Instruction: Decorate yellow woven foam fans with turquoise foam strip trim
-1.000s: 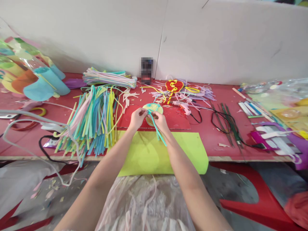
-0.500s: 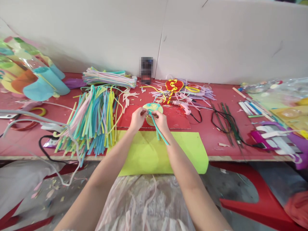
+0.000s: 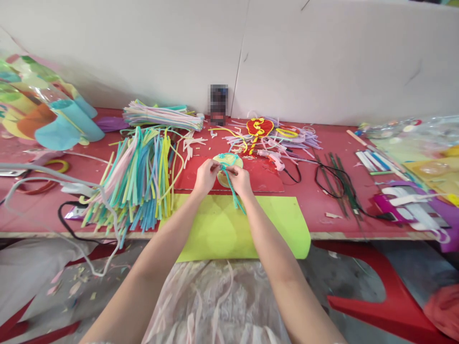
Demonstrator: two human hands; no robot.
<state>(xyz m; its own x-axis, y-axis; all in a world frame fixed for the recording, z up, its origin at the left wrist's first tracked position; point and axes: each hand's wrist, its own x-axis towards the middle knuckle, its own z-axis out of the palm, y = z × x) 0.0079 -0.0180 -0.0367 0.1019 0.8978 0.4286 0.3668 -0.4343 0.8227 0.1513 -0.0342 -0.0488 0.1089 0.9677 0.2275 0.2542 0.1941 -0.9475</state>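
Note:
A round pale-yellow disc (image 3: 224,180) lies on a red board in front of me, with teal pipe cleaners (image 3: 229,156) curving over its upper part. Both hands meet at the disc's middle. My left hand (image 3: 207,177) pinches the teal pipe cleaner at the left, thumb and fingertips together. From the right, my right hand (image 3: 239,178) is closed on the same teal strand. Its loose teal ends (image 3: 234,196) hang down between my wrists over a lime-green sheet (image 3: 222,234). The exact grip points are partly covered by my fingers.
Left of my arms lies a heap of coloured pipe cleaners (image 3: 139,181), with another bundle (image 3: 163,115) behind. A pink glue gun (image 3: 276,161) with a black cord and a red-and-yellow heart piece (image 3: 259,127) are at right. Scissors (image 3: 36,174) and white cables lie at far left.
The free teal end has swung from beside my right wrist toward the left and hangs closer to the other end. My hands stay at the disc with barely any shift.

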